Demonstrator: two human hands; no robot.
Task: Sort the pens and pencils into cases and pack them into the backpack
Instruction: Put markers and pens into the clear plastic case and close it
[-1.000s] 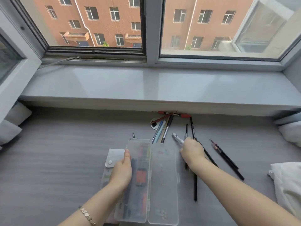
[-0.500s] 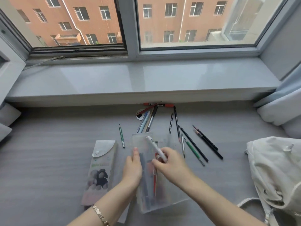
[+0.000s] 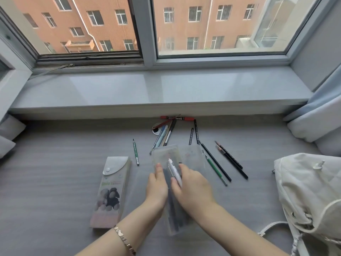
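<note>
Since 1 second ago the right hand [image 3: 191, 189] has carried the white pen [image 3: 174, 172] from the loose pile to a spot over the clear plastic case [image 3: 166, 154]. It pinches the barrel between thumb and fingers, tip pointing away, probably to lay it among the dark pens inside. The left hand [image 3: 156, 187] steadies the case's left edge with its thumb on top. Its fingers are hidden, so I cannot tell its hold. Loose pencils [image 3: 231, 160] lie right of the case, and the backpack [image 3: 304, 191] sits farther right.
</note>
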